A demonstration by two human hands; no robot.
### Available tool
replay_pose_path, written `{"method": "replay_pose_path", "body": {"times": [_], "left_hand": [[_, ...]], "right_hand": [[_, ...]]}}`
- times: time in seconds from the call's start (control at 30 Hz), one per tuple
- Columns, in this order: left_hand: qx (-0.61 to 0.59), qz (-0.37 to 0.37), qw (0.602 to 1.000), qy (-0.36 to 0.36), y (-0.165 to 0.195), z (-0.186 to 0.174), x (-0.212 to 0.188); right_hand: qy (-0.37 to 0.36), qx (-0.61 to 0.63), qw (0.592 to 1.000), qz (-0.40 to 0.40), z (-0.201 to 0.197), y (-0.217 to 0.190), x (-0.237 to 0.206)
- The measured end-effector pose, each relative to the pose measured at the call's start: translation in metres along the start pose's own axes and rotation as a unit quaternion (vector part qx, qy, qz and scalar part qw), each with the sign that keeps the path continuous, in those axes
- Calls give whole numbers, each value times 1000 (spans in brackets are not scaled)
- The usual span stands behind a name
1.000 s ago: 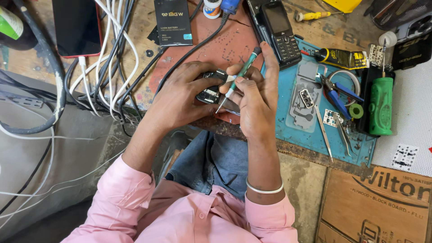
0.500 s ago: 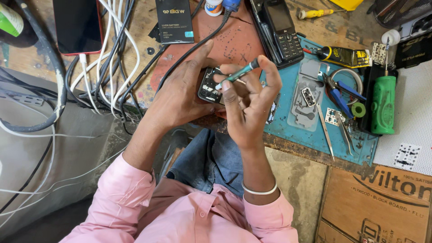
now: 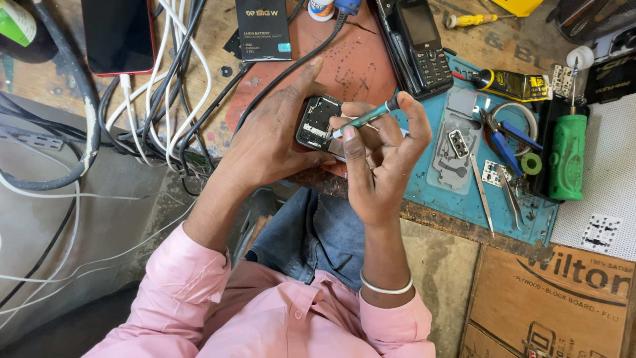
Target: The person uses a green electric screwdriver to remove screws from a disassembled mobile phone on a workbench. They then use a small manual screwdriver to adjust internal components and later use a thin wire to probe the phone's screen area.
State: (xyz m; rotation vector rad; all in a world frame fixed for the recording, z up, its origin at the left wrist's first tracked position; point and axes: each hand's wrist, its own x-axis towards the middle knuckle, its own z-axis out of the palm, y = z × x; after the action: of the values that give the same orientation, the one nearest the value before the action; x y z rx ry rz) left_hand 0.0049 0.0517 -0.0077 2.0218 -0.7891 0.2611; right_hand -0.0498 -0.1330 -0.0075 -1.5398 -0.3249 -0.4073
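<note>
In the head view, an opened small phone [image 3: 319, 122], its back cover off and circuit board exposed, is gripped in the left hand [image 3: 275, 142] above the bench edge. A green-handled screwdriver [image 3: 366, 118] is pinched in the right hand [image 3: 377, 156], its tip at the phone; reassembly is judged outstanding.

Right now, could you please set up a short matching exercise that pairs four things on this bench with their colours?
Things:
1. screwdriver in the right hand
2. bulky tool at the far right
3. work mat
4. phone case at top left

Colours:
a. red
b. teal
c. blue
d. bright green

Pairs: 1-b, 2-d, 3-c, 4-a
</note>
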Motion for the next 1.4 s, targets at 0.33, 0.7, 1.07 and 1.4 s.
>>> {"method": "replay_pose_path", "body": {"times": [0.33, 0.7, 1.07, 1.4], "left_hand": [[3, -33, 999, 34, 5, 3, -1], [12, -35, 999, 23, 7, 1, 3], [13, -30, 999, 30, 5, 3, 1], [16, -30, 999, 24, 7, 1, 1]], "right_hand": [[24, -6, 999, -36, 0, 10, 11], [-12, -36, 997, -74, -6, 35, 58], [-58, -98, 990, -77, -1, 34, 62], [-71, -143, 983, -92, 4, 28, 73]]}}
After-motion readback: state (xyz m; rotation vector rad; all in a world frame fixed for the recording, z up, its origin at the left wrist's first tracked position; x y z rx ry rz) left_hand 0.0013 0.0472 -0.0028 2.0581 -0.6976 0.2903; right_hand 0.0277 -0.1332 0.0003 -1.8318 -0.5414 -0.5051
